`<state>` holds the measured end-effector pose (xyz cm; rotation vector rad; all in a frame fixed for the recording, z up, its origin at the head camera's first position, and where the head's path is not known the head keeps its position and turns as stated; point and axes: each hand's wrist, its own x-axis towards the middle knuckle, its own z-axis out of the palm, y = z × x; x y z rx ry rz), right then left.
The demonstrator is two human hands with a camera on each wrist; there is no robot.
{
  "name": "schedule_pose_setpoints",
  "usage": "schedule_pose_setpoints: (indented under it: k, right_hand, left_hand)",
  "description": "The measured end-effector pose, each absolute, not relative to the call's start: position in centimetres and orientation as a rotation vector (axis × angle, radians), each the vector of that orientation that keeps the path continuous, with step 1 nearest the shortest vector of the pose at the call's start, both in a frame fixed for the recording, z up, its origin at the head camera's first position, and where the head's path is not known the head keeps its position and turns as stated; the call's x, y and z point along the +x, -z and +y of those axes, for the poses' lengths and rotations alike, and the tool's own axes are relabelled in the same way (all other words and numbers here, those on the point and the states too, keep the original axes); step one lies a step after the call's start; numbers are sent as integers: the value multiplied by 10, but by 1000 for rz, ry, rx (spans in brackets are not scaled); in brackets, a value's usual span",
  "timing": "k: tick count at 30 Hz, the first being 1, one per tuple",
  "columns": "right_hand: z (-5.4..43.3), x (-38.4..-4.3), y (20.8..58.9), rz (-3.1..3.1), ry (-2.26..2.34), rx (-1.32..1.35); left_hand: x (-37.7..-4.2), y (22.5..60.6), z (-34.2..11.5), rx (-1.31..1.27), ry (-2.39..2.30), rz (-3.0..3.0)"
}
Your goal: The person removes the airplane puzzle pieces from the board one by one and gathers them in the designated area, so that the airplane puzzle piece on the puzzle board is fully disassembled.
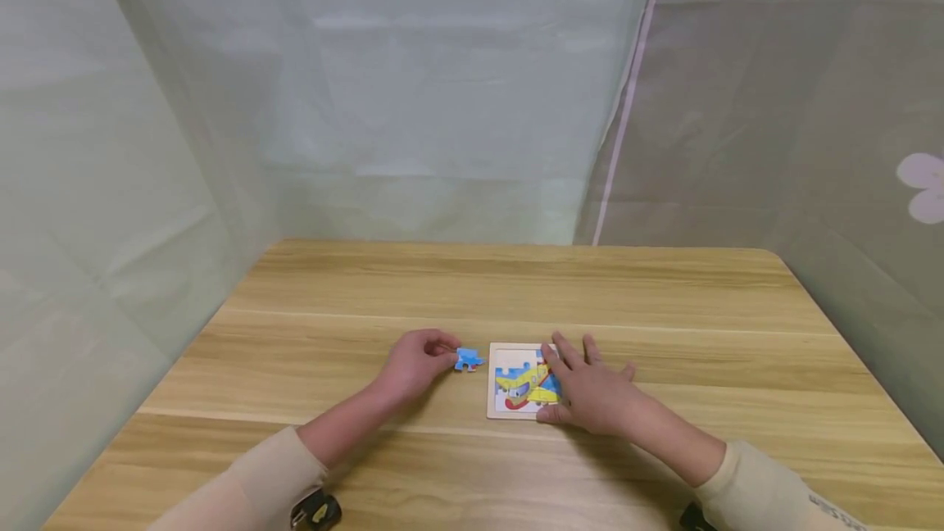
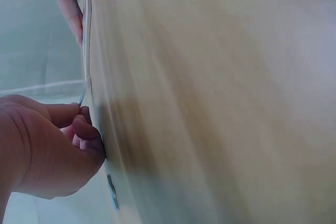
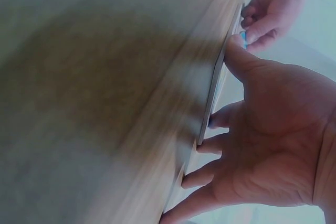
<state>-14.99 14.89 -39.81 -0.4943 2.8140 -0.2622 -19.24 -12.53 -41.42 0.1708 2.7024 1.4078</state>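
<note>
My left hand pinches a blue jigsaw piece between thumb and fingers, just left of the puzzle tray. This square wooden puzzle tray lies flat on the table and holds joined pieces showing a yellow aeroplane with a red and blue part. Bare wood shows along the picture's top. The right hand rests with spread fingers over the tray's right side, hiding that part of the picture. In the right wrist view, its thumb lies at the tray's edge and other fingertips reach the table.
The wood-grain table stretches around the tray, its far edge near hanging pale cloth. In the left wrist view, a thin blue-and-dark object lies beside the left hand. A black device sits under the left sleeve.
</note>
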Motion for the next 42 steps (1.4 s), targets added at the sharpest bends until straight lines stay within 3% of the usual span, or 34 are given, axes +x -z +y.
schedule_pose_setpoints:
  k: [42]
  right_hand:
    - [146,-152,401,2819,269,-466]
  left_hand:
    - [-191,410,-158,103,-1301,2827]
